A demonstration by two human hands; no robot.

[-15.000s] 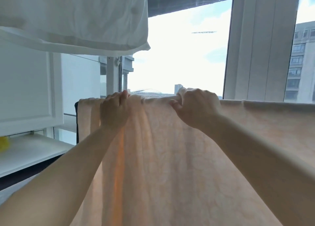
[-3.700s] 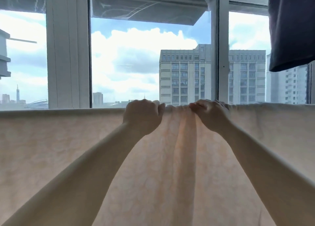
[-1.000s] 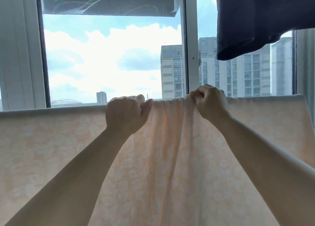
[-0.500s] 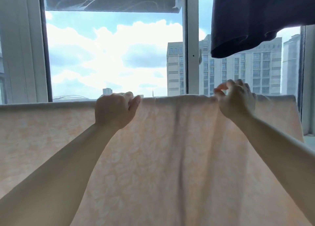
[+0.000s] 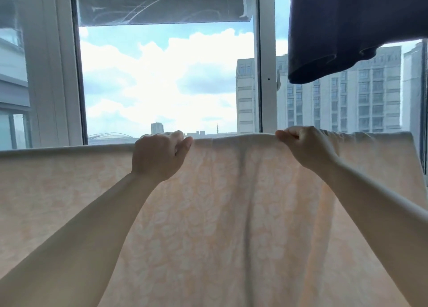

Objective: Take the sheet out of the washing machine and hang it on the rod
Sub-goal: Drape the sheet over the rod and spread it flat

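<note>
The sheet (image 5: 220,225), pale peach with a faint white flower pattern, hung draped over a line that ran level across the view; the rod itself was hidden under the fabric's top fold. The left hand (image 5: 159,155) gripped that top fold with fingers curled over it and the thumb pressed against the cloth. The right hand (image 5: 305,145) pinched the same fold further along, toward the sheet's right end, fingers bent round the edge. Between the two hands the cloth lay fairly flat, with a few soft creases falling below. Beyond the sheet stood a window (image 5: 266,59) with white frames, showing clouds and a tall building (image 5: 347,98). A dark garment (image 5: 347,24) hung above the sheet's right end.
</note>
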